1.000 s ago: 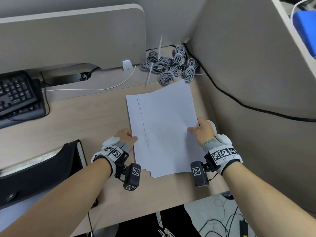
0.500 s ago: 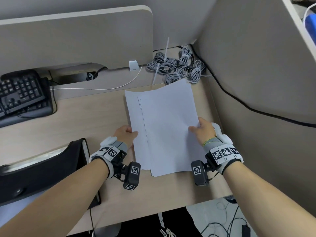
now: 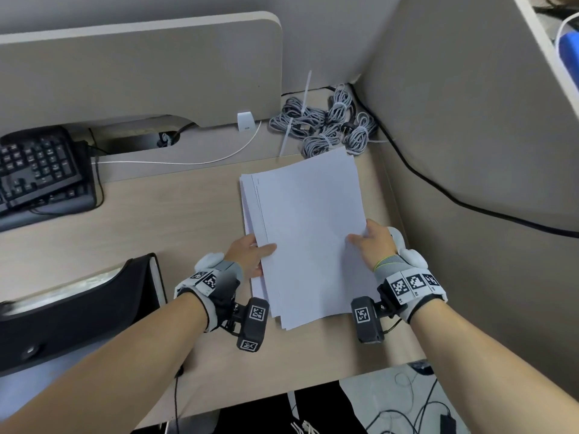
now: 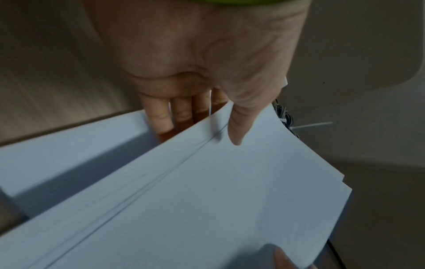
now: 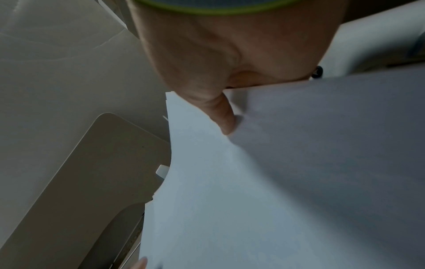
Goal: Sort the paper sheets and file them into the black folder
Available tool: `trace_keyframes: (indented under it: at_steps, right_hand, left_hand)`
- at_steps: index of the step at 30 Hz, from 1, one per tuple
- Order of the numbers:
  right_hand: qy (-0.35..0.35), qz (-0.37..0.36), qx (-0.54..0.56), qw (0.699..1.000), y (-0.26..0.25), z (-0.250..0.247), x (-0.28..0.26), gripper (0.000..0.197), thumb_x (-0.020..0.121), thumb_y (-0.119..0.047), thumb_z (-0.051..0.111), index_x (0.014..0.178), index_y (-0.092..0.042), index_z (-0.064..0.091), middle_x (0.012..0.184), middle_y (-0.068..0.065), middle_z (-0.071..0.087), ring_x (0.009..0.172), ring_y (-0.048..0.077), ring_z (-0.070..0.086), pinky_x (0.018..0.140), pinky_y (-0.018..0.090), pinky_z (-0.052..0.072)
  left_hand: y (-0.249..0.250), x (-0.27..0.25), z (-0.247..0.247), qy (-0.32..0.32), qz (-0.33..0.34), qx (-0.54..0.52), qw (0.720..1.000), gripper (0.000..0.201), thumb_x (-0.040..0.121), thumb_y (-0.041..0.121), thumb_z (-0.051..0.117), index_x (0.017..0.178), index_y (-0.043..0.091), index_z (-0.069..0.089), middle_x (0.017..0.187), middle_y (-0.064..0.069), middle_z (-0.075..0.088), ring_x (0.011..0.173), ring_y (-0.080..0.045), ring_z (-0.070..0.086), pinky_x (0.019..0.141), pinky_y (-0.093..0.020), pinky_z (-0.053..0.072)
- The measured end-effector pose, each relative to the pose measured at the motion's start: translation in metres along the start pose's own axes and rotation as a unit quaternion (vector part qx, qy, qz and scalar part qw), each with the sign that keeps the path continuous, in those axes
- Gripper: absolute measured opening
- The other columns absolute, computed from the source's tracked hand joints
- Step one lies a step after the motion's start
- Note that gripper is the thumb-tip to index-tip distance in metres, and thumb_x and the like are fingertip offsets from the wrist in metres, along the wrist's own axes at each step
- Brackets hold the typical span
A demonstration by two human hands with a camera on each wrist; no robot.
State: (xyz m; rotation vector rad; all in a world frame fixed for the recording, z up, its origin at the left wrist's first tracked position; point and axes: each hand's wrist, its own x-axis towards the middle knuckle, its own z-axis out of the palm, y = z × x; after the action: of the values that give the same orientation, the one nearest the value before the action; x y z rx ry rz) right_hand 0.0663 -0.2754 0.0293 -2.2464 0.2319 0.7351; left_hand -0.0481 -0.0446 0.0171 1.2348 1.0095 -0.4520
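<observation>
Left hand (image 3: 250, 253) and right hand (image 3: 374, 242) each pinch a side edge of the paper sheets (image 3: 308, 236), thumb above and fingers (image 4: 161, 116) beneath. Sheets: plain white, slightly fanned, over the table (image 3: 156, 220). Black folder (image 3: 78, 305) lies left.

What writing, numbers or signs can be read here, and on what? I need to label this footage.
No words or numbers are readable.
Paper sheets: blank on top.
Keyboard: key legends too small to read.
Wrist bands and cameras on left hand and right hand: black-and-white square code markers only; tiny characters beneath are blurred.
Black folder: no label visible.
</observation>
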Motion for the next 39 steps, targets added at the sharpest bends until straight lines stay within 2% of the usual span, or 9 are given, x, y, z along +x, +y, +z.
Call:
trace_keyframes:
  at_steps: [3,6,8,12,16,22,28,34,39]
  right_hand:
    - [-0.006,-0.008,-0.021,1.0,-0.003,0.005,-0.003,0.013,0.083,-0.014,0.06,0.093,-0.005,0.056,0.078,0.007,0.054,0.069,0.025,0.052,0.063,0.028,0.042]
    - [-0.001,-0.015,-0.026,1.0,-0.004,0.008,-0.005,0.01,0.085,-0.014,0.059,0.089,-0.008,0.053,0.075,0.004,0.053,0.07,0.025,0.051,0.066,0.03,0.043]
    - [-0.004,-0.01,-0.013,1.0,-0.003,0.006,-0.005,0.014,0.084,-0.014,0.059,0.093,-0.005,0.054,0.08,0.008,0.056,0.072,0.025,0.053,0.068,0.032,0.045]
    - [0.0,-0.015,0.016,1.0,-0.004,0.005,-0.006,0.015,0.082,-0.015,0.061,0.095,-0.009,0.057,0.081,0.006,0.058,0.071,0.022,0.053,0.064,0.03,0.044]
    - [-0.018,-0.024,0.041,0.999,-0.006,0.006,-0.007,0.01,0.081,-0.016,0.06,0.078,-0.021,0.052,0.068,-0.006,0.052,0.063,0.014,0.048,0.059,0.026,0.04]
    - [-0.017,-0.039,0.046,0.998,-0.005,0.007,-0.007,0.01,0.081,-0.017,0.063,0.089,-0.015,0.057,0.078,-0.002,0.06,0.068,0.015,0.052,0.063,0.028,0.043]
    - [-0.065,-0.023,0.116,0.991,-0.01,0.006,-0.008,0.023,0.08,-0.008,0.063,0.103,-0.01,0.064,0.101,0.005,0.07,0.087,0.02,0.062,0.079,0.033,0.05]
    - [-0.085,0.0,0.149,0.985,-0.014,0.009,-0.01,0.026,0.071,-0.015,0.064,0.094,-0.004,0.063,0.085,0.003,0.063,0.076,0.019,0.055,0.071,0.03,0.043]
    - [-0.106,0.048,0.226,0.967,-0.019,0.01,-0.012,0.015,0.064,-0.009,0.061,0.076,-0.016,0.067,0.074,-0.001,0.067,0.074,0.022,0.059,0.07,0.027,0.043]
  left_hand:
    - [0.001,-0.005,0.01,-0.029,0.001,0.02,0.999,0.026,0.088,-0.001,0.064,0.111,0.013,0.062,0.106,-0.005,0.07,0.089,-0.02,0.068,0.07,-0.032,0.059]
    - [0.001,-0.003,0.014,-0.02,-0.006,0.035,0.999,0.034,0.084,-0.013,0.059,0.108,0.009,0.065,0.112,-0.018,0.068,0.104,-0.033,0.065,0.093,-0.046,0.053]
    - [0.0,-0.001,0.013,-0.008,-0.018,0.037,0.999,0.03,0.081,-0.016,0.055,0.094,0.008,0.065,0.104,-0.023,0.065,0.1,-0.037,0.063,0.097,-0.046,0.05]
    - [0.003,0.004,0.011,0.018,-0.024,0.044,0.999,0.033,0.081,-0.019,0.044,0.074,0.013,0.049,0.079,-0.008,0.052,0.072,-0.023,0.052,0.074,-0.034,0.049]
    - [0.006,0.002,0.013,0.01,-0.025,0.061,0.998,0.038,0.083,-0.02,0.04,0.074,0.016,0.046,0.076,-0.004,0.05,0.066,-0.015,0.051,0.066,-0.029,0.05]
    - [0.009,0.002,0.014,-0.004,-0.032,0.02,0.999,0.039,0.081,-0.023,0.036,0.078,0.015,0.047,0.079,-0.006,0.05,0.068,-0.018,0.051,0.066,-0.031,0.049]
    - [0.012,-0.006,0.019,-0.044,-0.025,-0.053,0.997,0.038,0.06,-0.025,0.022,0.07,0.004,0.045,0.071,-0.011,0.044,0.065,-0.021,0.044,0.063,-0.029,0.043]
    - [0.025,-0.023,0.022,-0.05,-0.008,-0.05,0.997,0.043,0.068,-0.024,0.015,0.054,0.005,0.043,0.045,-0.002,0.036,0.044,-0.017,0.038,0.053,-0.023,0.037]
    - [0.03,-0.034,0.028,-0.074,-0.005,-0.055,0.996,0.055,0.072,-0.021,0.014,0.044,0.011,0.049,0.039,0.004,0.032,0.038,-0.012,0.031,0.047,-0.019,0.038]
